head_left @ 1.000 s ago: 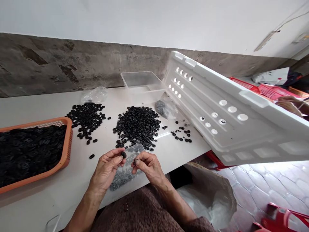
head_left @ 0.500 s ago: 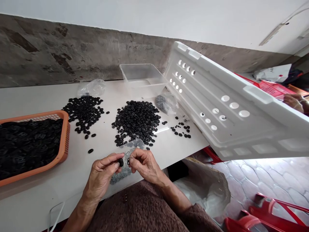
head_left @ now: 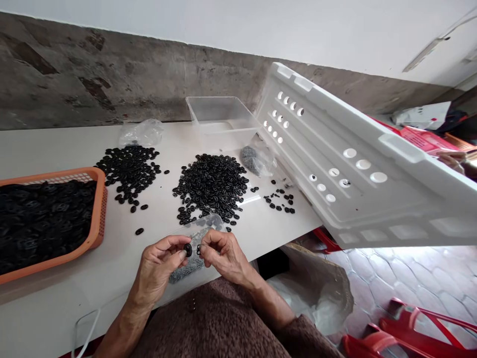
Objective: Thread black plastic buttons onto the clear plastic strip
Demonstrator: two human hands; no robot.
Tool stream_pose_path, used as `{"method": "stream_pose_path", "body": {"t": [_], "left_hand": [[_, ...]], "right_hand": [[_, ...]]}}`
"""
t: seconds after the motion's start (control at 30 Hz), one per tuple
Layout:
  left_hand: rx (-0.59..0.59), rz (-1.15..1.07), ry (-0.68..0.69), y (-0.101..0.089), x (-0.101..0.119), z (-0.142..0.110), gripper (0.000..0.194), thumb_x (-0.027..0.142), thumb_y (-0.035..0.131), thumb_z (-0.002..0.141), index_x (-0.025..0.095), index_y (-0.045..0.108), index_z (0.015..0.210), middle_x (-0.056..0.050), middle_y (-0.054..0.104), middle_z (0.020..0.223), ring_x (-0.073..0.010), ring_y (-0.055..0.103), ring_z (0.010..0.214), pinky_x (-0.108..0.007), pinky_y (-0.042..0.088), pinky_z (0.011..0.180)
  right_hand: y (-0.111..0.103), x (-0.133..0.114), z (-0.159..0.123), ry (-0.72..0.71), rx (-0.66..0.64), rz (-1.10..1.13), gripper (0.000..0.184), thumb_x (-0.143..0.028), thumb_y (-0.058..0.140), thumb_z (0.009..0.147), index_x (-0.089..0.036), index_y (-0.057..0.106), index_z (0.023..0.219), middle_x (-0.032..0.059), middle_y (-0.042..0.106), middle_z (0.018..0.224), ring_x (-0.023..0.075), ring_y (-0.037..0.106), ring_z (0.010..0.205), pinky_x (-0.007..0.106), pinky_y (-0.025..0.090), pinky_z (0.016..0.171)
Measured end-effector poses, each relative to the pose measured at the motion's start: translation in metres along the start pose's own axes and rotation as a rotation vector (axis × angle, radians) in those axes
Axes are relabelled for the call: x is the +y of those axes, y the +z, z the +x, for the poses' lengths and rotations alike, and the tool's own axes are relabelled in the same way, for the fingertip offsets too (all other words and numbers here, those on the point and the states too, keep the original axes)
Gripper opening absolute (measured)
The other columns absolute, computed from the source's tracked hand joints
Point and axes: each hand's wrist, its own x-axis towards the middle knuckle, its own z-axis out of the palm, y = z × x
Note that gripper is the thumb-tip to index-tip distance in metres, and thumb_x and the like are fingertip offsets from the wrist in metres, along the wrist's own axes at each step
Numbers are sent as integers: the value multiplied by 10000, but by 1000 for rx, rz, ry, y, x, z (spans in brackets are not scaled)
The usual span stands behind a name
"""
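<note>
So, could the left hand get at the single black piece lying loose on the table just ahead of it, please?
Probably yes: the loose black piece lies on bare table just ahead of the left hand, nothing between them, though its fingers already pinch a black piece.

Hands pinching small black bits over a clear bag at table edge.
L hand (head_left: 158, 266) grips black ring (head_left: 188, 249); R hand (head_left: 219, 253) pinches tiny part, too small to ID. Bag (head_left: 194, 248) beneath; black pile (head_left: 212, 186) behind, orange basket (head_left: 97, 209) left.
</note>
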Motion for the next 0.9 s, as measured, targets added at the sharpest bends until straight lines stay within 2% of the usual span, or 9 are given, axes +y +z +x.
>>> {"method": "stream_pose_path", "body": {"t": [0.2, 0.63, 0.9], "left_hand": [[-8, 40, 26, -7, -6, -1, 173, 211, 752, 697, 251, 797, 859, 19, 690, 700, -78, 576, 561, -149, 489, 566], [-20, 110, 69, -8, -12, -1, 183, 205, 738, 730, 271, 798, 890, 15, 685, 783, -91, 575, 602, -162, 513, 582], [-7, 112, 93, -5, -11, -2, 218, 226, 765, 723, 275, 788, 934, 28, 680, 691, -79, 579, 548, -148, 489, 547]], "right_hand": [[1, 0, 0, -7, -4, 16, 162, -203, 531, 819, -169, 547, 662, -29, 514, 546, 104, 479, 496, 212, 347, 483], [2, 0, -2, -1, 5, 33, 164, -200, 525, 820, -165, 542, 661, -33, 511, 547, 98, 473, 494, 207, 351, 480], [6, 3, -3, 18, 17, 34, 170, -240, 538, 823, -173, 530, 667, -38, 495, 550, 105, 480, 502, 213, 353, 483]]}}
